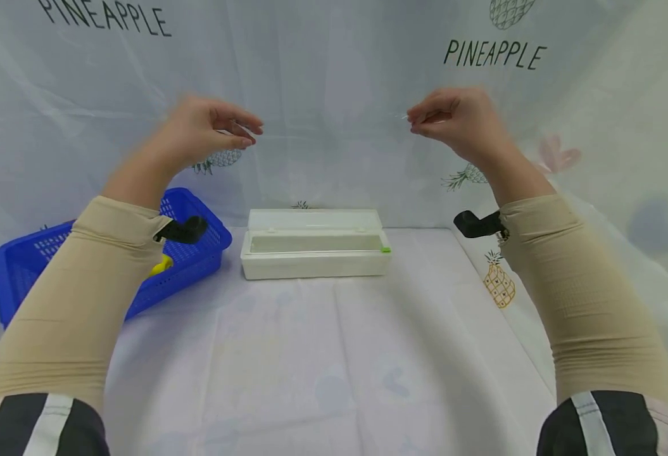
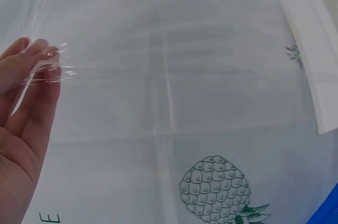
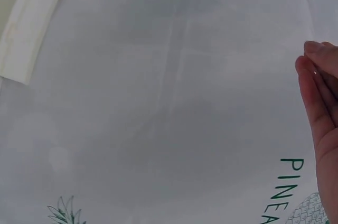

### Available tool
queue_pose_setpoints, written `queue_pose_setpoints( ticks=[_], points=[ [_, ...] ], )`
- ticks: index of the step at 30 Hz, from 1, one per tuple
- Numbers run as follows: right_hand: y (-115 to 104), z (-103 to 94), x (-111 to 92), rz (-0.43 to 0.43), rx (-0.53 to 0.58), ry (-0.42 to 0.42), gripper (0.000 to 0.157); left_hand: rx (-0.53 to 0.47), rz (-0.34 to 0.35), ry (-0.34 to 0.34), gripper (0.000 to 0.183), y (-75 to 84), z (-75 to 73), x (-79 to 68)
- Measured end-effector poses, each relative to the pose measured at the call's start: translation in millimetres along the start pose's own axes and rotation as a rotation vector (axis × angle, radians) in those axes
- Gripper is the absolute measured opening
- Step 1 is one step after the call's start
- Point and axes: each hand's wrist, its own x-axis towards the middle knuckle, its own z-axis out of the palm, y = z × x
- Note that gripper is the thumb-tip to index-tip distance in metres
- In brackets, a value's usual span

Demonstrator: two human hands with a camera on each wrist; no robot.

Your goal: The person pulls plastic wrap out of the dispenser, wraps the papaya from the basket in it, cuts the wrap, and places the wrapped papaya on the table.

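A clear sheet of cling film [image 2: 68,70] stretches between the two raised hands, its wrinkles and glints plainest in the left wrist view. My left hand [image 1: 205,130] pinches one end between thumb and fingers. Opposite, my right hand [image 1: 461,120] pinches the other end; only a small glint of film shows at its fingertips. Below and between them stands a white cling film dispenser box [image 1: 315,266] on the table, its see-through lid [image 1: 313,220] raised. A small green piece [image 1: 386,249] sits at the box's right front edge. Both hands are well above the box.
To the left is a blue plastic basket [image 1: 182,282], partly behind the left sleeve, with a yellow item [image 1: 161,265] inside. A white cloth covers the table [image 1: 311,354]. Behind hangs a pineapple-printed curtain [image 1: 322,82].
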Motion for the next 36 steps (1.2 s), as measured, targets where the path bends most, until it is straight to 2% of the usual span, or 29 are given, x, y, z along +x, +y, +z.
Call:
queue_pose_setpoints(
  ticks=[4,9,12,15,19,22,26,30,33,36],
  points=[
    [2.1,8.2,-13.0,-0.024,-0.024,0.048,0.019,-0.008,0.040,0.024,0.033,0.4,7.5,-12.9],
    [-1.4,9.6,-32.8,-0.051,0.013,0.100,0.015,-0.015,0.105,0.074,0.029,8.4,15.1,-32.0],
    [-4.8,6.5,-43.0,-0.047,0.034,0.098,0.015,-0.037,0.154,0.096,0.030,13.8,18.2,-41.7],
    [-8.6,2.4,-52.6,-0.035,0.047,0.078,0.019,-0.062,0.161,0.084,0.039,19.6,20.0,-50.8],
    [-13.7,-2.6,-67.7,0.003,0.016,0.038,0.037,-0.020,0.125,0.051,0.049,27.9,22.5,-64.6],
    [-15.9,-5.2,-81.0,0.046,-0.030,0.015,0.043,0.057,0.119,0.046,0.045,32.2,25.5,-75.5],
    [-13.7,-6.9,-96.4,0.048,-0.074,-0.013,0.032,0.108,0.093,0.015,0.041,35.0,28.8,-88.2],
    [-11.0,-7.0,-109.0,0.046,-0.087,-0.096,0.019,0.063,0.024,-0.086,0.048,34.6,31.8,-98.2],
    [-11.8,-6.4,-120.1,0.009,-0.067,-0.176,0.014,0.048,-0.028,-0.170,0.047,34.5,34.3,-106.0],
    [-13.6,-5.6,-130.3,-0.102,-0.034,-0.218,0.020,0.055,-0.067,-0.220,0.037,34.6,37.6,-115.5]
  ],
)
